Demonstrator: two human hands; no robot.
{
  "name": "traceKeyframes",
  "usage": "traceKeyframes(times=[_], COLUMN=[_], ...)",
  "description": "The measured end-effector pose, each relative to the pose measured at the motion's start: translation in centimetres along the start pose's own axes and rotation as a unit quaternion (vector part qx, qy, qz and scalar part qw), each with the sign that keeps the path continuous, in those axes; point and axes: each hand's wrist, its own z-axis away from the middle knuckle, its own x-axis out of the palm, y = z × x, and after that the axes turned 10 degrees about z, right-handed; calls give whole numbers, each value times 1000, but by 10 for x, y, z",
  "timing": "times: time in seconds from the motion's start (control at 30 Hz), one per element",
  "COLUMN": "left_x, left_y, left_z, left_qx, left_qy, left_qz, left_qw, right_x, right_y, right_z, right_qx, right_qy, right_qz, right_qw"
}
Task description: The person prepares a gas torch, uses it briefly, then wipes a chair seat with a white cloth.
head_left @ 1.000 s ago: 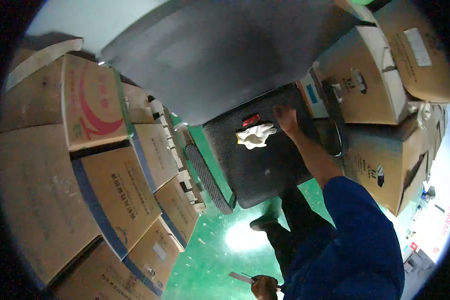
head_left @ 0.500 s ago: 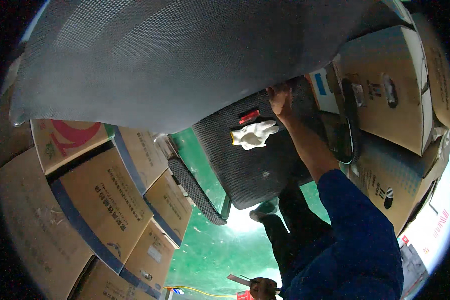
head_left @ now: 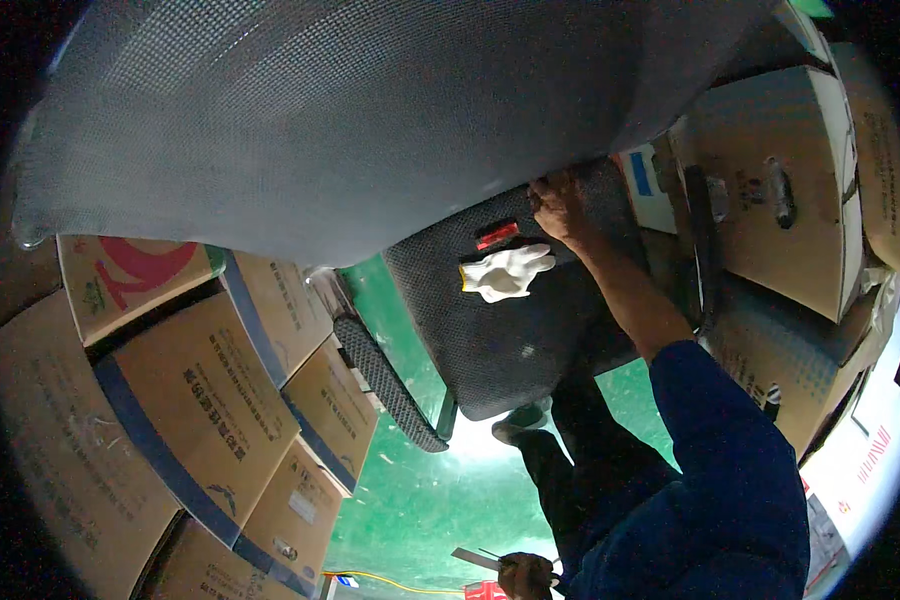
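Observation:
My right hand [head_left: 562, 210] reaches to the back of a black mesh chair seat [head_left: 500, 370], just below the backrest [head_left: 370, 120]. Its fingers are curled in. Whatever they grip, if anything, is hidden in shadow. Beside it on the seat lie a small red object [head_left: 498, 235] and a white glove [head_left: 508, 273] with a yellow cuff edge. Low in the view, left of my legs, my left hand [head_left: 526, 578] is closed round a tool with a flat metal blade [head_left: 474, 558]. A thin rod shows next to the blade, and the tool's exact kind is unclear.
Stacked cardboard boxes [head_left: 205, 400] stand to the left, more boxes [head_left: 770, 190] to the right. Padded armrests [head_left: 390, 390] flank the seat. Under the chair is a green floor [head_left: 410, 500], with a yellow cable [head_left: 400, 585] and a red item [head_left: 485, 591] at the bottom.
My right hand has shifted slightly down out from under the backrest, showing more of its fingers. The glove and red object stay on the seat. My left hand still holds the bladed tool.

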Motion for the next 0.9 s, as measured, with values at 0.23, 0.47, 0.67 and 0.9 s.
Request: traceKeyframes(times=[0.23, 0.47, 0.67, 0.9], left_x=[-25, -23, -20, -34], left_y=[-2, -7, 7, 17], left_z=[-7, -13, -4, -2], left_qx=[-12, -7, 50, 58], left_qy=[23, 11, 4, -69], left_qz=[73, 110, 22, 25], left_qw=[997, 994, 998, 996], right_x=[-39, -88, -33, -38], right_y=[-12, -92, -84, -79], right_z=[32, 74, 104, 38], right_qx=[115, 69, -10, 122], right_qy=[-77, -161, -197, -132], right_qz=[-113, -142, -114, -176], right_qw=[984, 974, 974, 968])
